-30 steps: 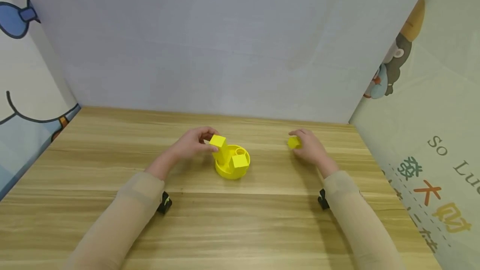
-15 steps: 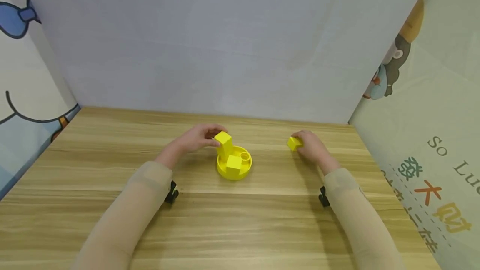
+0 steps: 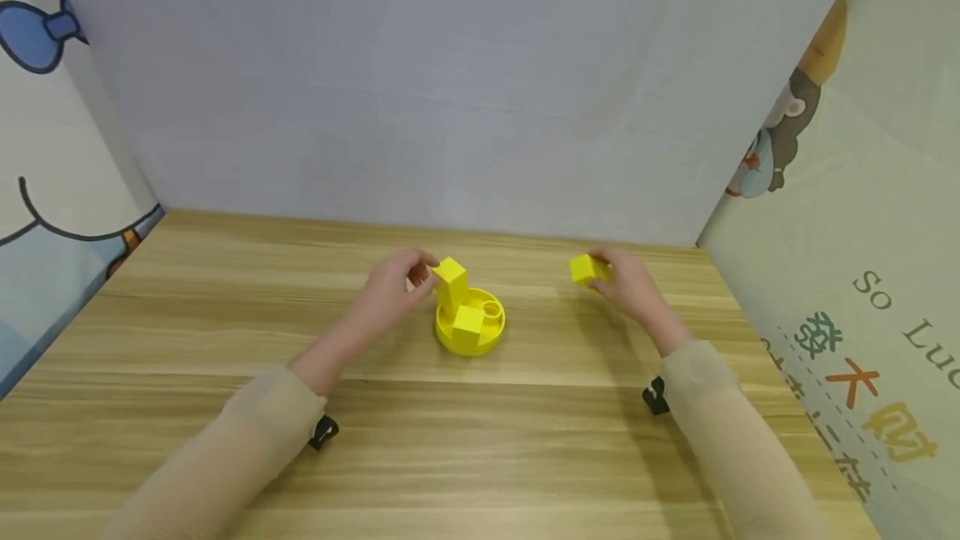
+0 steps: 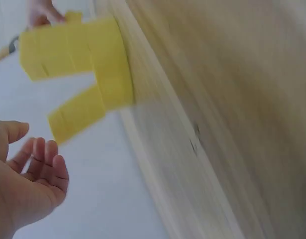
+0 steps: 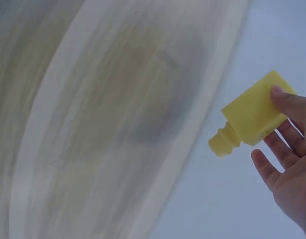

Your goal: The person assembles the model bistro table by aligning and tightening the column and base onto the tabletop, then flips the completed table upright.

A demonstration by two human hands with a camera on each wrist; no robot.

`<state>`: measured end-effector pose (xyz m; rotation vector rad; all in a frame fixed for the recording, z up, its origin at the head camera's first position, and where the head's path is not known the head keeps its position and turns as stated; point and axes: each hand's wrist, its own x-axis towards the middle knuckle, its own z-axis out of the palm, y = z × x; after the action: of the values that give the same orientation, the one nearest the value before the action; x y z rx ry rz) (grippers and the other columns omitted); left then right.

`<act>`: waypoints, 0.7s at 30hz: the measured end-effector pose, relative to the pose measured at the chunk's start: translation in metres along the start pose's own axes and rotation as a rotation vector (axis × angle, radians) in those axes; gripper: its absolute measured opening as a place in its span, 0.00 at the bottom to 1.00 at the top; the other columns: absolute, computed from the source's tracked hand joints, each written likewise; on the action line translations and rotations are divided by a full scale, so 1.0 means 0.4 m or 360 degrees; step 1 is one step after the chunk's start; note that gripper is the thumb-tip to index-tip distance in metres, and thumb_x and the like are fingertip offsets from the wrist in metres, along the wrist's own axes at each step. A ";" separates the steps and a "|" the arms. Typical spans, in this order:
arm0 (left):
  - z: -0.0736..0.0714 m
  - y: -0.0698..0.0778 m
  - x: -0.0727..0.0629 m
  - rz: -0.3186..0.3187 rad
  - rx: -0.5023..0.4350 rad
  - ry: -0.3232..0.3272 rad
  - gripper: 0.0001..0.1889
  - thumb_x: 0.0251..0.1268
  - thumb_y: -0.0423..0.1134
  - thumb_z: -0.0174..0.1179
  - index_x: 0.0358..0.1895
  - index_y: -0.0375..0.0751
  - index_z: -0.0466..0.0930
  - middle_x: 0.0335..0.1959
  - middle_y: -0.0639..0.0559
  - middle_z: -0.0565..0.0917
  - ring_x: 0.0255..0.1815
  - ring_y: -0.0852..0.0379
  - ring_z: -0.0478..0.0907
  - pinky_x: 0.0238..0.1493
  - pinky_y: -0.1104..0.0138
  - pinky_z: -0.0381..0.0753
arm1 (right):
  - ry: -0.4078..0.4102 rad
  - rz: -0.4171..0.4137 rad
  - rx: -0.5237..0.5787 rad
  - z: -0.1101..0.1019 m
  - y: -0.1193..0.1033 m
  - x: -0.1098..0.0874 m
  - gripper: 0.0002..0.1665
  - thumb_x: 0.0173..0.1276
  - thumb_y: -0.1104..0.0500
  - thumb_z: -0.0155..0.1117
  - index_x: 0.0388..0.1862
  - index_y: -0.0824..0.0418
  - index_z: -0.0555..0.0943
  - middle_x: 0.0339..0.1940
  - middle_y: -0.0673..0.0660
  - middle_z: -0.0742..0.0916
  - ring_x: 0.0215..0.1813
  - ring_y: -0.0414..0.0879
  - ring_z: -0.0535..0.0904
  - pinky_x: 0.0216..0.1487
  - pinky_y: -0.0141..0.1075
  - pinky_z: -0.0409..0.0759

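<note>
A round yellow base stands on the table. Two square posts rise from it, a taller post at the back left and a shorter post in front, beside a round ring socket. My left hand is at the taller post's left; the left wrist view shows its loosely bent fingers apart from the yellow posts. With thumb and fingers, my right hand holds a yellow block, right of the base. A narrower, grooved knob sticks out of the block's end.
The wood-grain table ends at a pale backdrop behind the base. Printed cloths hang at the left and right. Black wrist cameras sit under both sleeves.
My left hand has come away from the taller post, and the base sits slightly farther right than a second ago. My right hand has raised and turned the block.
</note>
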<state>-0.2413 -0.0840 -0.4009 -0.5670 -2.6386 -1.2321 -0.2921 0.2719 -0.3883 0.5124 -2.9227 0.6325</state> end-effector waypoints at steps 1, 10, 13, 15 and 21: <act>0.005 0.015 -0.011 -0.0035 -0.0025 0.0000 0.13 0.64 0.37 0.60 0.48 0.34 0.77 0.34 0.46 0.79 0.36 0.52 0.75 0.39 0.61 0.78 | 0.0026 -0.0009 0.0043 -0.004 -0.007 -0.003 0.28 0.61 0.66 0.66 0.60 0.72 0.70 0.56 0.70 0.78 0.57 0.62 0.73 0.59 0.53 0.71; 0.075 0.098 -0.069 -0.0303 -0.0164 -0.0086 0.28 0.54 0.51 0.68 0.51 0.34 0.74 0.42 0.45 0.80 0.42 0.52 0.77 0.43 0.62 0.79 | 0.0289 -0.0080 0.0373 -0.015 -0.094 -0.024 0.30 0.60 0.64 0.68 0.61 0.68 0.70 0.54 0.65 0.80 0.56 0.58 0.75 0.57 0.49 0.74; 0.093 0.111 -0.074 -0.0338 -0.0149 -0.0013 0.27 0.49 0.51 0.71 0.46 0.35 0.74 0.39 0.46 0.79 0.39 0.52 0.76 0.39 0.65 0.79 | 0.0362 -0.0097 0.0472 -0.010 -0.122 -0.034 0.31 0.59 0.64 0.69 0.61 0.66 0.71 0.54 0.63 0.80 0.55 0.57 0.75 0.55 0.50 0.76; 0.101 0.116 -0.076 -0.0363 -0.0116 0.0027 0.26 0.48 0.50 0.72 0.43 0.36 0.72 0.36 0.47 0.78 0.36 0.53 0.75 0.35 0.67 0.78 | 0.0403 -0.0093 0.0566 -0.008 -0.142 -0.041 0.31 0.59 0.64 0.69 0.61 0.65 0.72 0.54 0.63 0.80 0.55 0.56 0.76 0.54 0.50 0.76; 0.107 0.124 -0.077 -0.0394 -0.0087 0.0054 0.24 0.48 0.48 0.72 0.39 0.37 0.71 0.33 0.47 0.76 0.33 0.54 0.74 0.31 0.69 0.76 | 0.0453 -0.0036 0.0912 -0.007 -0.206 -0.061 0.28 0.59 0.64 0.69 0.59 0.66 0.72 0.52 0.63 0.80 0.53 0.52 0.77 0.52 0.41 0.78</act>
<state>-0.1929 -0.0302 -0.4033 -0.2284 -2.7162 -1.3701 -0.2404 0.2099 -0.3584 0.4533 -2.4407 1.4197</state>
